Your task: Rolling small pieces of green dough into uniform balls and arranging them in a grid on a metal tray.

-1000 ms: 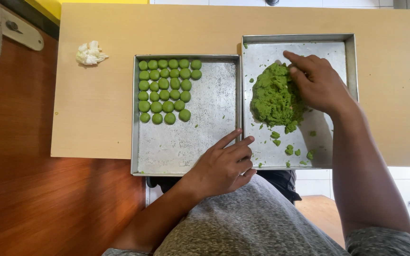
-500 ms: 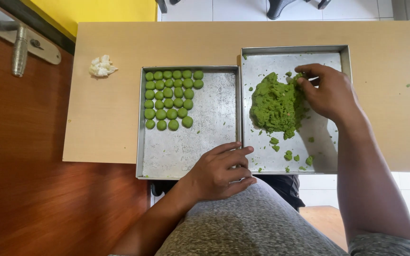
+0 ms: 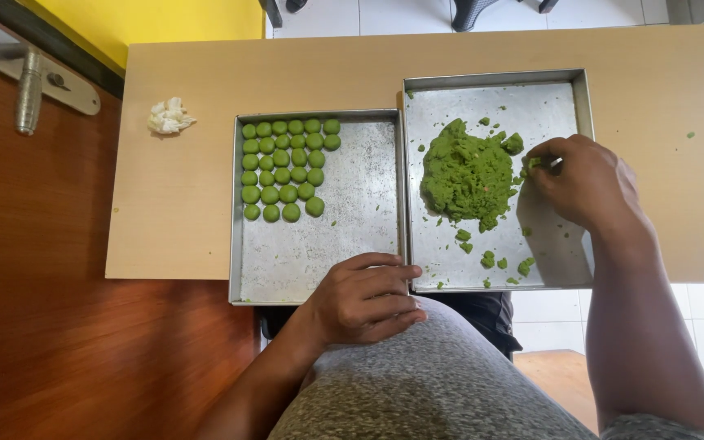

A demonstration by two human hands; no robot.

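Two metal trays sit side by side on a pale wooden table. The left tray [image 3: 352, 244] holds several small green dough balls [image 3: 283, 167] in rows at its far left corner. On the right tray [image 3: 556, 253] lies a heap of green dough [image 3: 466, 175] with loose crumbs near the front. My right hand [image 3: 584, 179] is over the right tray beside the heap, fingertips pinched on a small bit of green dough. My left hand [image 3: 364, 297] rests on the front rim where the trays meet, fingers loosely curled, holding nothing.
A crumpled white tissue [image 3: 169, 116] lies on the table left of the trays. A reddish wooden door with a metal handle [image 3: 30, 98] stands at the left. Chair legs and tiled floor show beyond the table's far edge. My grey-clad lap is below.
My right hand has drawn back from the top of the dough heap to its right side, pinching off a bit. The left hand stayed at the tray rim. The camera view shifted.
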